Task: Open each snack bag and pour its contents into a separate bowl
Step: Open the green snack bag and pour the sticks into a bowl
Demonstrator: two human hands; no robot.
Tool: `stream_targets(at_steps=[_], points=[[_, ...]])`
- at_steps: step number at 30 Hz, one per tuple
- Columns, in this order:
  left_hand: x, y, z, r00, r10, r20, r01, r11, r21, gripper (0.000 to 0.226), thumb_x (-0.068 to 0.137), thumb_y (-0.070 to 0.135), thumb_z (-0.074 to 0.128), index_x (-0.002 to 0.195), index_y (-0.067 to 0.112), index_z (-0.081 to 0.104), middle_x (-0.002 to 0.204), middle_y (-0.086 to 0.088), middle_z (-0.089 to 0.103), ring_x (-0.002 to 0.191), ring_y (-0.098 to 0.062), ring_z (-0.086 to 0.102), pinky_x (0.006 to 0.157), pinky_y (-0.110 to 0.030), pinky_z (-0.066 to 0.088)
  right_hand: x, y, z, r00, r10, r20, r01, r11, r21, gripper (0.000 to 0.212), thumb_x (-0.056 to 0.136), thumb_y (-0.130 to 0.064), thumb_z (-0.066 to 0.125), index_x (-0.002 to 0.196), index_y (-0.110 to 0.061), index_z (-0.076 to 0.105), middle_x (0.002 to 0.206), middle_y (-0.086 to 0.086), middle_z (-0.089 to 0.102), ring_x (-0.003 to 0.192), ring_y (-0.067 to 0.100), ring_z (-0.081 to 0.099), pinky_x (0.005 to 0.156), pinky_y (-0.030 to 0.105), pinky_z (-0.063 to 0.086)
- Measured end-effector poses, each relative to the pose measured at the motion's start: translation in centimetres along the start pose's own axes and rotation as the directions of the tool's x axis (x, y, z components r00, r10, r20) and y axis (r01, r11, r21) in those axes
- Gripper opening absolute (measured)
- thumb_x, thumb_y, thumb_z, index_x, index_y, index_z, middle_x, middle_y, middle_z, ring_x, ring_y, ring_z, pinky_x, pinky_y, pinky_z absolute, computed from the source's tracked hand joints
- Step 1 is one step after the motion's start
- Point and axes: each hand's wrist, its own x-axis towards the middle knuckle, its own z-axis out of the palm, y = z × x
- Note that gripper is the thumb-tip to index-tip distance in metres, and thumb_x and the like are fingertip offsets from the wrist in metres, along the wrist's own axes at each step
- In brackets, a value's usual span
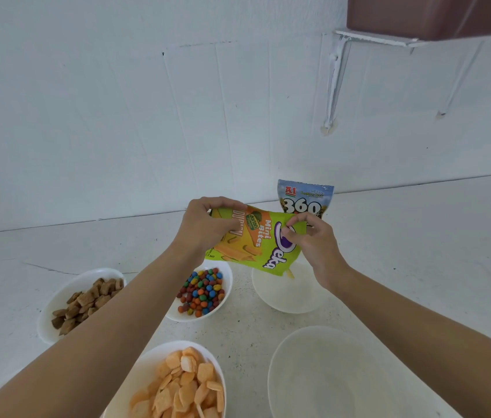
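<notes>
A green and orange Deka Mini Bites bag (256,242) is held sideways above the counter. My left hand (208,226) grips its left end, and my right hand (307,236) pinches its right end. The bag's lower right corner hangs over a white bowl (271,291), and a yellow wafer stick (290,273) pokes out there. A blue 360 bag (304,199) stands upright behind. Nearest me on the right is a white bowl (325,375) with nothing in it.
Three filled white bowls sit to the left: brown squares (57,300), coloured candies (226,285) and orange crackers (144,366). The white counter (419,251) meets a white wall behind. A bracketed shelf (389,39) hangs at the upper right.
</notes>
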Motion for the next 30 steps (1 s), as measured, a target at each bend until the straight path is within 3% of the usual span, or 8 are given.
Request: stream_targets(at_steps=[5, 10, 19, 21, 25, 30], points=[[-0.1, 1.0, 0.2, 0.998, 0.065, 0.014, -0.065, 0.998, 0.015, 0.041, 0.075, -0.01, 0.07, 0.086, 0.027, 0.082, 0.108, -0.007, 0.074, 0.081, -0.027, 0.076, 0.06, -0.035, 0.063, -0.5, 0.0, -0.1, 1.0, 0.003, 0.001, -0.003, 0.999, 0.041, 0.018, 0.085, -0.005, 0.075, 0.082, -0.02, 0.064, 0.124, 0.008, 0.064, 0.113, 0.023, 0.063, 0.067, 0.025, 0.055], [-0.4, 1.5, 0.4, 0.997, 0.066, 0.032, -0.066, 0.998, 0.017, 0.041, 0.075, -0.013, 0.069, 0.087, 0.025, 0.081, 0.099, -0.007, 0.076, 0.07, -0.019, 0.076, 0.054, -0.029, 0.059, -0.8, 0.5, -0.3, 1.0, 0.004, 0.019, -0.005, 1.0, 0.022, 0.019, 0.085, -0.005, 0.074, 0.081, -0.022, 0.065, 0.125, 0.003, 0.064, 0.12, 0.021, 0.059, 0.095, 0.042, 0.055], [-0.7, 2.4, -0.4, 0.994, 0.108, -0.008, -0.108, 0.994, -0.003, 0.036, 0.078, -0.009, 0.071, 0.093, 0.022, 0.081, 0.101, -0.006, 0.076, 0.072, -0.019, 0.076, 0.055, -0.03, 0.06, -1.7, -2.2, 0.3, 0.999, -0.033, 0.025, 0.032, 0.999, 0.002, 0.013, 0.088, -0.009, 0.073, 0.092, -0.017, 0.063, 0.12, 0.005, 0.067, 0.102, 0.016, 0.069, 0.064, 0.02, 0.054], [-0.6, 2.7, -0.7, 0.99, 0.139, -0.024, -0.139, 0.99, 0.006, 0.037, 0.077, -0.008, 0.07, 0.093, 0.023, 0.081, 0.105, -0.006, 0.075, 0.077, -0.021, 0.077, 0.057, -0.032, 0.062, -1.7, -2.9, 0.5, 0.998, -0.059, 0.029, 0.059, 0.998, 0.016, 0.013, 0.089, -0.007, 0.072, 0.093, -0.016, 0.063, 0.121, 0.002, 0.066, 0.1, 0.01, 0.068, 0.065, 0.02, 0.055], [-0.5, 3.4, -1.1, 0.973, 0.224, -0.065, -0.222, 0.974, 0.036, 0.038, 0.078, -0.004, 0.07, 0.094, 0.029, 0.08, 0.115, -0.003, 0.07, 0.083, -0.017, 0.076, 0.061, -0.03, 0.062, -1.6, -4.3, 1.0, 0.996, -0.085, 0.035, 0.083, 0.995, 0.056, 0.016, 0.09, -0.009, 0.071, 0.088, -0.022, 0.061, 0.115, 0.009, 0.07, 0.092, 0.019, 0.074, 0.062, 0.027, 0.055], [-0.3, 2.8, -0.6, 0.95, 0.31, -0.043, -0.301, 0.943, 0.143, 0.037, 0.072, 0.014, 0.071, 0.095, 0.042, 0.077, 0.116, 0.003, 0.066, 0.1, -0.02, 0.07, 0.078, -0.041, 0.063, -1.6, -3.8, 1.0, 0.997, -0.078, -0.016, 0.079, 0.995, 0.059, 0.018, 0.09, -0.009, 0.071, 0.086, -0.024, 0.061, 0.121, 0.007, 0.067, 0.1, 0.022, 0.071, 0.061, 0.023, 0.053]])
